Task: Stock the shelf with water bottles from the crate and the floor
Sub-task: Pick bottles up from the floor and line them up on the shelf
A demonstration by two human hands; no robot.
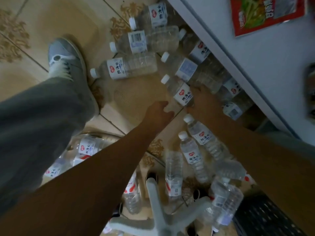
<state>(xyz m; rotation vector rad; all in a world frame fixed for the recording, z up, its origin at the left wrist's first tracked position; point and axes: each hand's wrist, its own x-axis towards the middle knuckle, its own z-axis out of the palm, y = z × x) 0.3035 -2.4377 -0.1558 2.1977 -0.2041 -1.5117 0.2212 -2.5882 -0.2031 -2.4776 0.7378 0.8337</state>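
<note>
Right hand (202, 101) grips a lying water bottle (179, 91) at its label, cap pointing away from the wrist. Left hand (157, 111) hovers just beside it, fingers loosely curled, holding nothing. More bottles (126, 67) lie on the tiled floor (51, 19) beyond both hands, beside the shelf (255, 53).

Place: small shop
Signs: many identical water bottles (131, 68) strewn on tiled floor (51, 23); white shelf (238, 48) holding packaged snack (265, 12)
</note>
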